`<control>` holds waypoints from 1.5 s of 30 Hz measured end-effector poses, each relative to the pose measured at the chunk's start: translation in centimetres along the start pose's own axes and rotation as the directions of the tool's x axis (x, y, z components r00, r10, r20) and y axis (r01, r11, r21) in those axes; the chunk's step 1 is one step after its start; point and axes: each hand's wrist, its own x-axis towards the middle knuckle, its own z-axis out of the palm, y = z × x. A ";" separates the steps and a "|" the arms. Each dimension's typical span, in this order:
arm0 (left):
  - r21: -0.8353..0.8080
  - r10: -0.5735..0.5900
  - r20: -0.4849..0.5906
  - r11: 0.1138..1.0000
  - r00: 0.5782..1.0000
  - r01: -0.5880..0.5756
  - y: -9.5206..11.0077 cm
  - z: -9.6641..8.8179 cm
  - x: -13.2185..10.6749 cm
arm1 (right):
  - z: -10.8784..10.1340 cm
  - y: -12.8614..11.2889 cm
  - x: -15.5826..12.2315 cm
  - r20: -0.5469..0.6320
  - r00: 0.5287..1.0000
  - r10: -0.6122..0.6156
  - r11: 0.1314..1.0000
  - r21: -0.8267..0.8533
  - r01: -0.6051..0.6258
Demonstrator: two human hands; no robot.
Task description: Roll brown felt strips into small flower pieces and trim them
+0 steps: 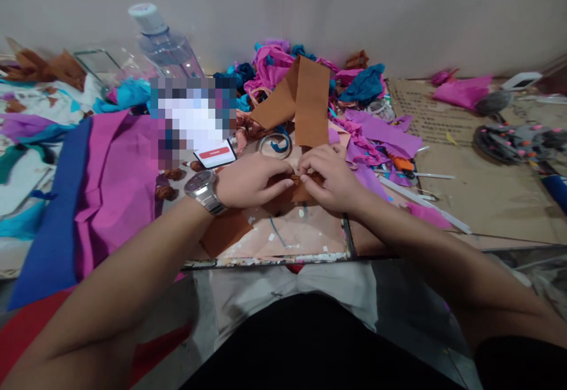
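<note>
Both hands meet over the work table and pinch a strip of brown crepe-like material (312, 103). My left hand (253, 182), with a metal watch on the wrist, grips the gathered edge between thumb and fingers. Close beside it, my right hand (332, 180) pinches the same edge. From the hands the strip runs away from me and folds over on itself at the back. Another brown piece (228, 231) lies under the left forearm's end. A roll of clear tape (274, 145) sits just beyond my left hand.
At the left stand a water bottle (166, 47) and a partly blurred phone (216, 153). Pink sheets (119, 177) and a blue sheet (55, 213) hang over the table edge. Colourful scraps (274, 65) pile against the wall. White sticks (425, 204) and cardboard (478, 189) lie at the right.
</note>
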 end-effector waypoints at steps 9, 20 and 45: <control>-0.025 -0.064 -0.093 0.998 0.994 0.062 0.3 0.9 0.2 | 0.0 -0.3 0.0 0.030 1.000 -0.003 0.999 0.045 0.002; -0.171 -0.090 -0.060 0.982 0.994 0.078 0.6 0.5 0.0 | 0.5 -0.6 -0.1 -0.018 1.000 0.020 1.000 0.006 -0.020; -0.362 -0.153 0.023 0.920 0.988 0.151 -0.1 0.4 0.0 | 0.8 -0.7 -0.3 -0.089 0.993 -0.081 0.997 -0.010 0.081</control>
